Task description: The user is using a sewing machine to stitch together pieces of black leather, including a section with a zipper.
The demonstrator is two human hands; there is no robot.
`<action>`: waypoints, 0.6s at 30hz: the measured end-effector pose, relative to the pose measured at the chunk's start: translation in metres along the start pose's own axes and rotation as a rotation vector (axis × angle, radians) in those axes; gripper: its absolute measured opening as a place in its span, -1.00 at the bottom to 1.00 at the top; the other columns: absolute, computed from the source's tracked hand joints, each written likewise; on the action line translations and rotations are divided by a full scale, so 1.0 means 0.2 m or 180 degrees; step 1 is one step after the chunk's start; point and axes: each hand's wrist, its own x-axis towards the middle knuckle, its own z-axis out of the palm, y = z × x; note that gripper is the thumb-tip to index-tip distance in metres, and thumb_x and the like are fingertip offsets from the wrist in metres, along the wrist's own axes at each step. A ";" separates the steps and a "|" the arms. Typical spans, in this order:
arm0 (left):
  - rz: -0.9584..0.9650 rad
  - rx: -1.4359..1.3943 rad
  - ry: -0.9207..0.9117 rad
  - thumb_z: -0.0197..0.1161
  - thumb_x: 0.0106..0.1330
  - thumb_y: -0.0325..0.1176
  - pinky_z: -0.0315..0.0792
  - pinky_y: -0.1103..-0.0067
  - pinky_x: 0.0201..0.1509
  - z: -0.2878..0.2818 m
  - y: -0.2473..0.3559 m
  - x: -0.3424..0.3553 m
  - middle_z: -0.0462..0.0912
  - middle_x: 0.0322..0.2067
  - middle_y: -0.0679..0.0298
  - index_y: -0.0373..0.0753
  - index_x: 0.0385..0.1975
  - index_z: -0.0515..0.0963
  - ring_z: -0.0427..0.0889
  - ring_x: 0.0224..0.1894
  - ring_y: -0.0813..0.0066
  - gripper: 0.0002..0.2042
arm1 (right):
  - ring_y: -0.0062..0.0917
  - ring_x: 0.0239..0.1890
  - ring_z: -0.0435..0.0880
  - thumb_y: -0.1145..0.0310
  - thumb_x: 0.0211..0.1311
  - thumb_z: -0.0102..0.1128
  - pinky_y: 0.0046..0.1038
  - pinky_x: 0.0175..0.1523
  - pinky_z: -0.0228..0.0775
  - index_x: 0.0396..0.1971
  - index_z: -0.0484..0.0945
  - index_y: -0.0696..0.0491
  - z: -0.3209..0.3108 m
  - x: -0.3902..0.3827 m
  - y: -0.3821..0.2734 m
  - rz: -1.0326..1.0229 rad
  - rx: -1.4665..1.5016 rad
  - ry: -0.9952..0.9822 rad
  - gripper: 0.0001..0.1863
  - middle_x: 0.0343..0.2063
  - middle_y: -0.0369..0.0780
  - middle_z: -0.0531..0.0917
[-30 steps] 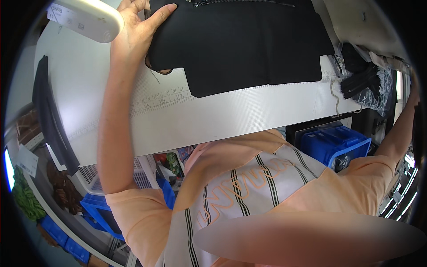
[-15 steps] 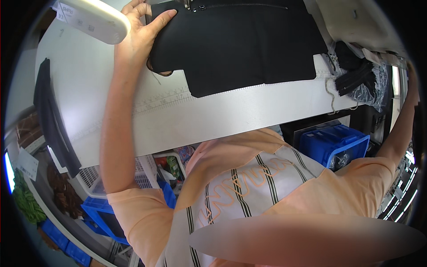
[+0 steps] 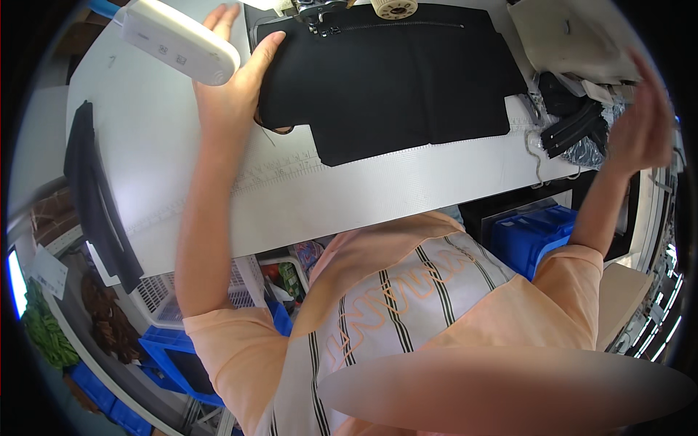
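White tabletop (image 3: 349, 196) with a printed ruler scale (image 3: 298, 171) spans the scene; below its near edge sit a white basket (image 3: 156, 299) at left and a blue box (image 3: 531, 236) at right. On top, the black cloth (image 3: 378, 87) lies flat, its far side under the sewing machine (image 3: 320, 10). Just now the right hand (image 3: 643, 123) has swung into view, blurred, near the zip bundle (image 3: 571, 136), fingers stretched out, apparently empty. That seems to leave the cloth to the left hand (image 3: 231, 94), spread across its left edge, thumb on top; whether it presses, I cannot tell. Smaller still, a pale cord (image 3: 536, 160) trails near the bundle.
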 end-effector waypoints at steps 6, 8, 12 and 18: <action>0.1565 0.1863 -0.0949 0.39 0.15 -0.14 0.03 -0.17 0.26 0.02 0.05 -0.17 0.66 -0.02 0.47 -0.05 -0.05 0.64 0.57 0.04 0.44 -0.64 | -0.38 0.05 0.54 0.34 0.22 0.23 -0.35 0.14 0.35 -0.05 0.60 0.00 0.72 -0.23 -0.19 -0.0350 0.0103 -0.1865 -0.71 0.01 -0.29 0.61; 0.1557 0.1987 -0.1051 0.40 0.12 -0.08 0.05 -0.16 0.27 0.03 0.03 -0.19 0.64 0.04 0.42 -0.05 -0.03 0.64 0.58 0.03 0.43 -0.59 | -0.41 0.05 0.54 0.30 0.23 0.21 -0.37 0.13 0.37 -0.03 0.60 0.01 0.83 -0.21 -0.21 -0.0319 0.0068 -0.1825 -0.69 0.00 -0.30 0.61; 0.1464 0.2099 -0.1045 0.38 0.14 -0.06 0.04 -0.18 0.26 0.04 0.04 -0.20 0.63 0.06 0.41 -0.02 -0.01 0.64 0.57 0.04 0.43 -0.59 | -0.43 0.05 0.55 0.31 0.22 0.22 -0.39 0.12 0.41 -0.03 0.60 0.02 0.93 -0.27 -0.20 -0.0844 -0.0511 -0.1692 -0.69 0.01 -0.30 0.62; 0.1460 0.2055 -0.1002 0.41 0.09 -0.08 0.29 0.17 0.03 0.03 0.06 -0.16 0.66 0.00 0.34 -0.05 -0.09 0.68 0.59 0.00 0.39 -0.61 | -0.44 0.06 0.57 0.30 0.21 0.23 -0.42 0.12 0.44 -0.04 0.61 0.02 0.92 -0.26 -0.22 -0.0822 -0.0609 -0.1715 -0.69 0.01 -0.29 0.63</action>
